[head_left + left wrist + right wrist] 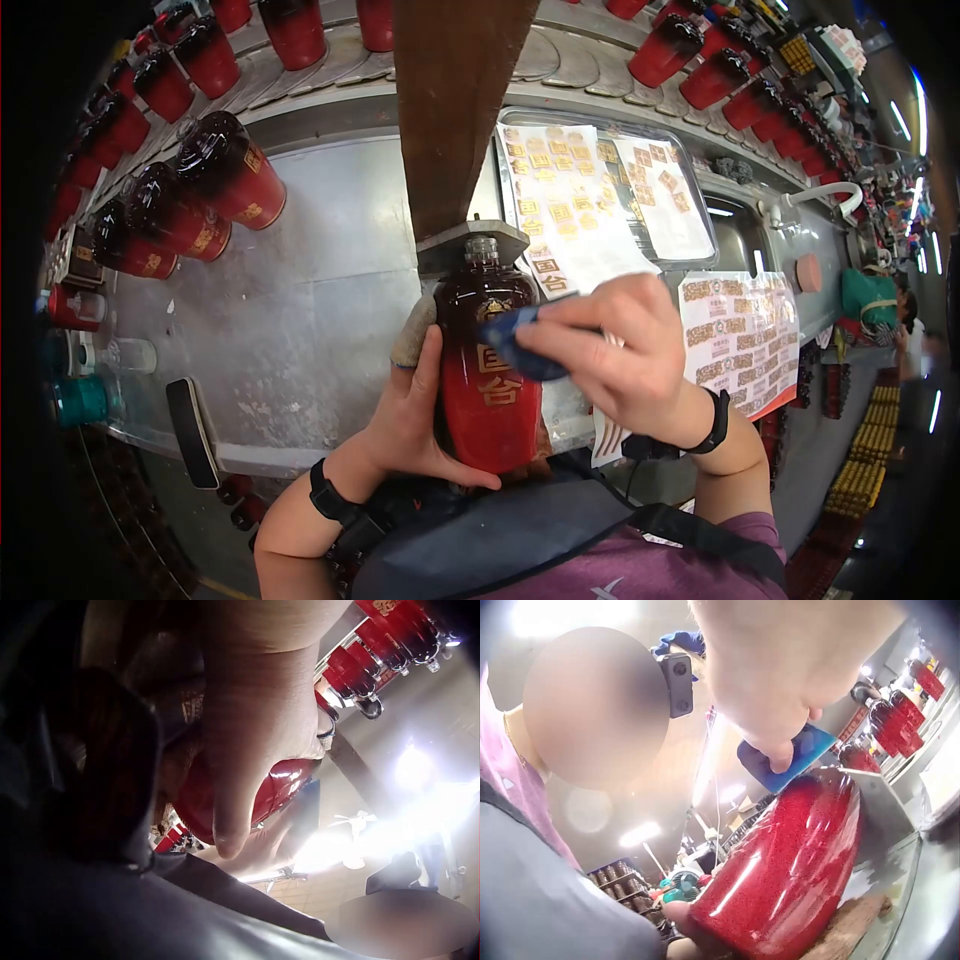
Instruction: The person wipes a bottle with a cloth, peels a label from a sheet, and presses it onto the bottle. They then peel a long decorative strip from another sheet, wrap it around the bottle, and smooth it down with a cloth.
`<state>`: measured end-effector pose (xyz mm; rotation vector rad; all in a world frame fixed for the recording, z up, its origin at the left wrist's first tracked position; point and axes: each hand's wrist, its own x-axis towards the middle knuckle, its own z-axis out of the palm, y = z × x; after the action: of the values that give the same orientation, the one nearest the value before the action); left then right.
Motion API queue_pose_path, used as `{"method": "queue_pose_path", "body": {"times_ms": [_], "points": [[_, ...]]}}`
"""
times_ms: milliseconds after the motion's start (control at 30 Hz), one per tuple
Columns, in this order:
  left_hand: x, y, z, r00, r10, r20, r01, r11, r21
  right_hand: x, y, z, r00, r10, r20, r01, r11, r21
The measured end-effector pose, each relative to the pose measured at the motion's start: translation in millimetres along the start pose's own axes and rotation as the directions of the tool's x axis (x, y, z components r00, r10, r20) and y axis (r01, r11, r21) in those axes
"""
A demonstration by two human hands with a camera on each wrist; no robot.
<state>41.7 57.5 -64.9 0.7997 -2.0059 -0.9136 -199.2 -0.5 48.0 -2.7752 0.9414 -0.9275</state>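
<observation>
A red bottle with a dark shoulder [490, 435] lies with its clear neck against a metal bracket [440, 250]. Gold characters [497, 388] and a gold emblem run down its front. My left hand [405, 435] grips the bottle from the left, thumb around its base; a worn beige cover [413, 335] sits on a finger. In the left wrist view that hand [259, 712] wraps the glossy red side [281, 784]. My right hand [625, 350] pinches a flat blue scraper [528, 350] over the upper characters. The right wrist view shows the scraper's [795, 761] edge right at the bottle.
A brown post [455, 100] rises behind the bracket. Sheets of gold decals [560, 190] lie in a tray, another decal sheet [740, 335] beside the sink [735, 235]. Three bottles [235, 170] stand at left; a conveyor [340, 60] carries several more. A black-edged block [192, 430] rests at the front edge.
</observation>
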Motion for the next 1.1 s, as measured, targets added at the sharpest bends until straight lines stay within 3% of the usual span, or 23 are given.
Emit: {"method": "queue_pose_path", "body": {"times_ms": [100,167,267,400,600,667,800,900,1033,1100], "points": [[-0.2,4.2,-2.3,1.0,-0.03,0.007,0.029,0.994,0.108,-0.2,2.2,-0.4,0.999,-0.033,0.005,0.033,0.999,0.021],[-5.5,-1.1,1.3,0.996,-0.08,0.032,0.08,0.997,0.002,1.9,6.0,-2.7,1.0,-0.018,0.02,0.018,0.999,-0.04],[-3.0,2.4,-1.3,0.994,-0.098,0.048,0.098,0.995,0.013,3.0,1.0,-1.6,0.999,-0.049,0.022,0.049,0.999,0.023],[-2.2,3.8,-2.3,0.995,-0.091,0.035,0.09,0.996,0.028,6.2,5.8,-4.9,0.996,-0.077,0.044,0.078,0.997,-0.023],[-4.5,0.4,-0.3,0.994,-0.091,0.054,0.093,0.995,-0.034,7.2,5.6,-5.5,0.995,-0.013,0.097,0.01,0.999,0.034],[-2.1,3.3,-2.3,0.996,-0.077,0.04,0.076,0.997,0.033,11.4,6.0,-9.8,0.994,0.035,0.1,-0.037,0.999,0.023],[-3.8,1.0,-0.8,0.996,-0.081,0.047,0.082,0.997,-0.016,10.2,3.4,-4.5,0.995,-0.066,0.074,0.065,0.998,0.019],[-0.5,2.4,-2.2,0.999,-0.044,0.014,0.044,0.999,0.022,13.5,3.7,-7.5,0.994,-0.052,0.098,0.055,0.998,-0.036],[-2.5,1.3,-1.0,0.999,-0.043,0.018,0.041,0.996,0.083,5.6,-14.0,-2.7,0.985,-0.135,0.11,0.12,0.984,0.132],[-4.0,-0.6,-0.1,0.998,-0.043,0.04,0.04,0.997,0.069,5.4,-10.0,-7.5,0.983,-0.098,0.153,0.073,0.984,0.163]]}}
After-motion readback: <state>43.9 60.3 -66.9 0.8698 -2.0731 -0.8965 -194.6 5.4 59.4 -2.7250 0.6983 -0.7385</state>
